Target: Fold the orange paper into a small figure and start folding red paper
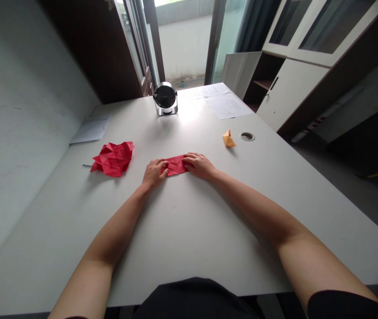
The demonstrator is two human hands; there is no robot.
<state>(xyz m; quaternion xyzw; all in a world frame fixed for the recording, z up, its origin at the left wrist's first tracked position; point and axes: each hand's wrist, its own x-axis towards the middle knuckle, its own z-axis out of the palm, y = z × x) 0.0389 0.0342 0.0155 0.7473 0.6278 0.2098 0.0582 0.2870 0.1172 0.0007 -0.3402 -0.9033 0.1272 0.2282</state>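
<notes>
A red sheet of folded paper (176,165), creased into a flat strip, lies on the white table (182,230) in front of me. My left hand (155,172) grips its left end, fingers on top and thumb at the near edge. At the right end my right hand (199,165) holds it the same way, fingers bent over the paper. Both palms rest low at the tabletop. The ends of the strip are partly hidden under my fingers.
Left of my hands sits a crumpled, creased red paper (114,158). A small orange folded paper piece (229,138) stands to the right, near a round cable hole (247,136). Farther back are a small black fan (165,97), printed sheets (227,105) and a flat packet (91,129).
</notes>
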